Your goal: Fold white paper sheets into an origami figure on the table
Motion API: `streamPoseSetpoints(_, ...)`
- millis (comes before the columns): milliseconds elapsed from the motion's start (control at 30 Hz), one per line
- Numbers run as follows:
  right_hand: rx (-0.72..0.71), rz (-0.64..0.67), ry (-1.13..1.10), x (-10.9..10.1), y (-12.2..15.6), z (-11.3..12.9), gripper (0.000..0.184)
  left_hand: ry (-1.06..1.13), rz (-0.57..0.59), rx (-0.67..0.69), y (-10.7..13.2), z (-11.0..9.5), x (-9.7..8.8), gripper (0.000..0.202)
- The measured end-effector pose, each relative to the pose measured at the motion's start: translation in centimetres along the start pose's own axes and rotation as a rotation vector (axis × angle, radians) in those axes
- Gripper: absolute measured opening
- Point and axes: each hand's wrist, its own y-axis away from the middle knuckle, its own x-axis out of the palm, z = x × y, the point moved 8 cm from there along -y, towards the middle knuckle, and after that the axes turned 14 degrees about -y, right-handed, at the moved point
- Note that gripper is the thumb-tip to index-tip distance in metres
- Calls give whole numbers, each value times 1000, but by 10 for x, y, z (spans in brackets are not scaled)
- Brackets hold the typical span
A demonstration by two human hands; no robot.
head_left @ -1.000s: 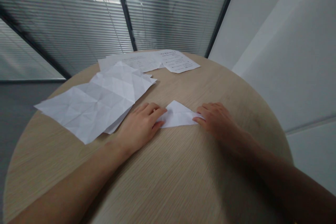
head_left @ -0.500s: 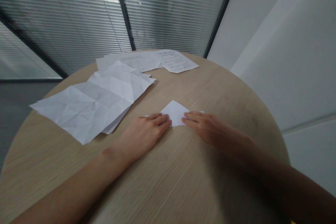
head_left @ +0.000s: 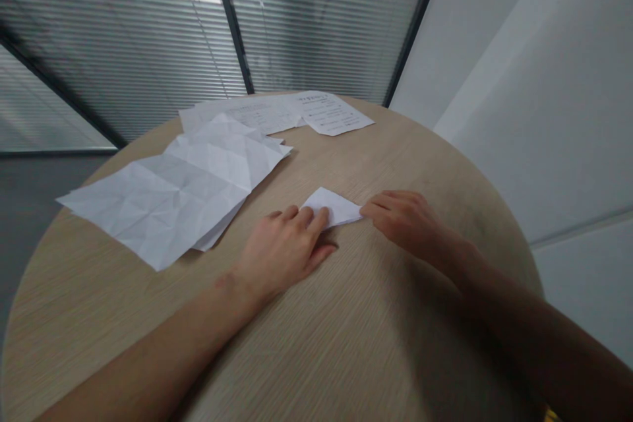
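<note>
Two printed sheets (head_left: 329, 113) lie overlapping at the far edge of a round table (head_left: 376, 336), with small dark lines of text too small to read. Nearer, to the left, a large creased sheet (head_left: 171, 201) sprawls across the tabletop, its far corner lying over the printed paper and a second sheet's edge (head_left: 217, 229) showing beneath its near side. Behind the table are slatted blinds (head_left: 123, 33) in dark frames; to the right, a pale wall (head_left: 514, 105). A small folded paper (head_left: 337, 206) sits flat near the table's centre, just right of the creased sheet's near corner but apart from it. The left hand (head_left: 284, 254) blocks its left end, so the full outline cannot be seen. Its long axis runs roughly across the view, tilted slightly, with a narrow tip pointing right and a blunt peak pointing away from the person. The left hand lies palm down, fingers slightly spread and pressing on the paper. The right hand (head_left: 408, 224) lies palm down with fingers loosely together, its fingertips (head_left: 370, 209) at the paper's right tip, pinching nothing. The paper is crisp and white, with sharp folds; the creased sheet shows a faceted grid of fold lines. The tabletop is pale, fine-grained wood laminate.
</note>
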Motion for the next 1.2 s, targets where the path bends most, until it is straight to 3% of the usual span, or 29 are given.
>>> streamPoseSetpoints(167,-48,-440,-158,-39,6,7,24,77,-129,-78,0,7,-9,23)
streamPoseSetpoints(300,93,-799,-164,-66,20,4,26,410,-243,-252,5,29,-20,29)
streamPoseSetpoints(367,95,-884,-193,-70,24,11,24,646,-274,-414,10,43,-19,37)
streamPoseSetpoints(467,24,-831,-374,-62,18,27,20,1014,-294,-616,16,50,-7,37)
streamPoseSetpoints(600,98,-553,-656,-29,0,38,28,1296,-256,-626,15,37,4,36)
streamPoseSetpoints(767,198,-452,-962,-3,-4,35,34,1332,-292,-474,9,26,-3,38)
streamPoseSetpoints(900,245,-469,-1127,3,-5,30,30,1352,-309,-482,8,25,0,31)
streamPoseSetpoints(1067,206,-514,-1113,-3,-6,33,19,1352,-344,-436,9,19,-8,38)
streamPoseSetpoints(1200,223,-556,-1100,-1,-5,31,19,1239,-315,-455,10,19,-9,28)
